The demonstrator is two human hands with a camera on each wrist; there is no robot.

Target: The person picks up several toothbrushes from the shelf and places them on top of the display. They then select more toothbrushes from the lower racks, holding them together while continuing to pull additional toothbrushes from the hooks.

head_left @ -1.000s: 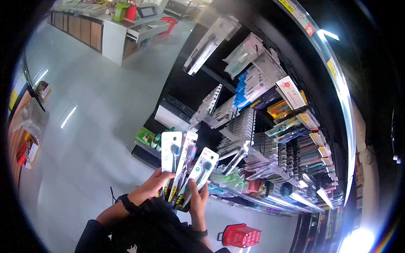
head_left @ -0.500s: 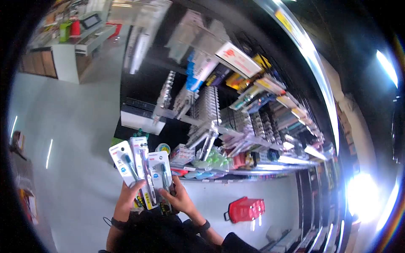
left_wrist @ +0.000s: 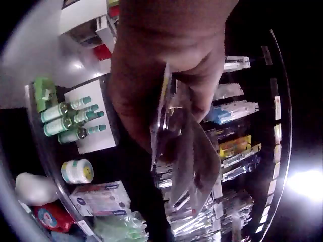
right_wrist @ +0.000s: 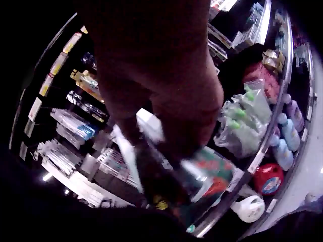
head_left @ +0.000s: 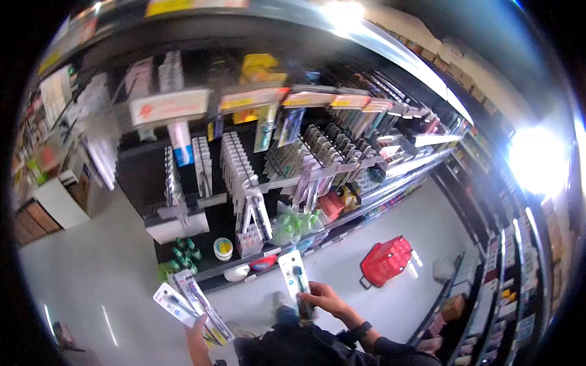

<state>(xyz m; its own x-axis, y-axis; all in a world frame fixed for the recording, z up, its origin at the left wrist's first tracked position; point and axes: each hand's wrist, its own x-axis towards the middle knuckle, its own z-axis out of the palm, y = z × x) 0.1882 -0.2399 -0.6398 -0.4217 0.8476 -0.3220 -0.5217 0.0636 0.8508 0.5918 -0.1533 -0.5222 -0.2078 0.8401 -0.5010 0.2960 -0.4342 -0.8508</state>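
In the head view my left hand (head_left: 196, 343) holds two packaged toothbrushes at their lower ends, fanned apart. One is a white-carded toothbrush (head_left: 173, 304) and the other a purplish toothbrush (head_left: 198, 305) beside it. Seen edge-on in the left wrist view, the clear packs (left_wrist: 196, 164) stick out between thumb and fingers. My right hand (head_left: 325, 298) pinches a third packaged toothbrush (head_left: 292, 268), dark-headed on a white card, at its lower part. That pack is blurred in the right wrist view, partly hidden by the hand (right_wrist: 166, 96).
Hooks full of packaged toothbrushes (head_left: 238, 160) hang in front. On the lower shelf are green-capped bottles (left_wrist: 73, 120), a round tub (head_left: 223, 249) and bagged green items (head_left: 296, 224). A red basket (head_left: 386, 262) stands on the floor at right, before another shelf (head_left: 497, 305).
My hands have parted: the right has moved right with one toothbrush, while the left keeps two lower at the left. The head view has swung to the right, facing the rack.
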